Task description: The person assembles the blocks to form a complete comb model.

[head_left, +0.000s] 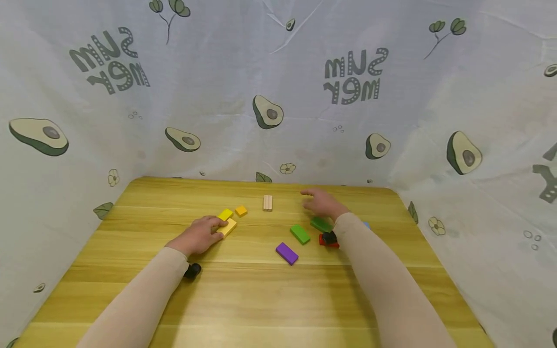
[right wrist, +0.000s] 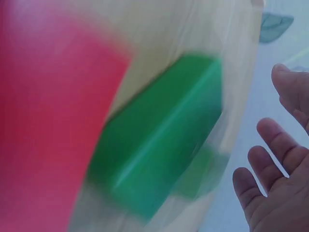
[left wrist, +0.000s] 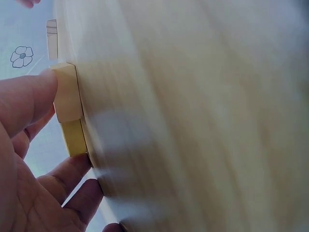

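Where the left hand [head_left: 197,235] rests, centre-left of frame: fingers clamped on pale-yellow block [head_left: 228,228], yellow block [head_left: 225,214] adjoining.
Right hand [head_left: 321,203], right of centre: fingers apart, near dark-green block [head_left: 320,224].

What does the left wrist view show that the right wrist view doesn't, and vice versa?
Only the left wrist view clearly shows the left hand, pale yellow block, yellow block, wooden block and flower print. Only the right wrist view shows the red block, dark green block and leaf print. Both show table, cloth and, apparently, the right hand, barely in the left view.
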Demonstrator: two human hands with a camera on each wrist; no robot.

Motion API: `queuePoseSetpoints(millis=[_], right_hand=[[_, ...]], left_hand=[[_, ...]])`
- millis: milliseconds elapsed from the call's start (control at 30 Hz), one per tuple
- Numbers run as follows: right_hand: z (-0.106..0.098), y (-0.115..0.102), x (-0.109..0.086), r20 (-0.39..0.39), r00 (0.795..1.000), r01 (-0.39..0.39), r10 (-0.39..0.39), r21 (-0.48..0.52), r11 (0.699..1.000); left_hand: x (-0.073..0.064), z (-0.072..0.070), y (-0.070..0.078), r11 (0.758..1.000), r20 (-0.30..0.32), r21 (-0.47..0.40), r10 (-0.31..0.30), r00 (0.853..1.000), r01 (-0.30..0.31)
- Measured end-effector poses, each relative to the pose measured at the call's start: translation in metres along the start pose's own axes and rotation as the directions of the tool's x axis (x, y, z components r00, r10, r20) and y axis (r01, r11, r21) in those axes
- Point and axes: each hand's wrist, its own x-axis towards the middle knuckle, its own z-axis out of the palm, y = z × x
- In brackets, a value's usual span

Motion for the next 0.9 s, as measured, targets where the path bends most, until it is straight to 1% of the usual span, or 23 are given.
queuePoseSetpoints(millis=[133,233,333,500,600,800,900], right_hand=[[-0.004,0.019,-0.008,-0.013,1.0,0.015,-0.015,-0.054,0.998],[-0.006,0.03,-0.015,-0.017,1.0,0.011,-0.012,-0.082,0.997],[-0.008,0.04,-0.022,-0.016,1.0,0.008,-0.009,-0.087,0.996],[-0.009,0.049,-0.033,0.001,1.0,0.003,-0.003,-0.075,0.997],[-0.008,0.053,-0.037,0.011,1.0,-0.016,0.017,-0.069,0.997],[-0.007,0.06,-0.041,0.008,0.999,-0.047,0.048,-0.068,0.997],[-0.006,0.062,-0.042,0.003,0.999,-0.049,0.049,-0.067,0.997]], left_hand=[[-0.001,0.0,0.0,1.0,0.002,-0.005,-0.003,1.0,0.003],[-0.001,0.0,0.0,1.0,0.006,-0.005,-0.01,1.0,0.01],[-0.001,0.0,-0.001,1.0,0.009,-0.005,-0.015,1.0,0.015],[0.0,0.001,-0.002,1.0,0.011,-0.007,-0.012,1.0,0.012],[0.001,0.002,-0.004,1.0,0.009,-0.006,-0.006,1.0,0.006],[0.003,0.004,-0.005,1.0,0.005,0.003,0.004,1.0,-0.004],[0.003,0.003,-0.003,1.0,0.003,0.004,0.011,1.0,-0.011]])
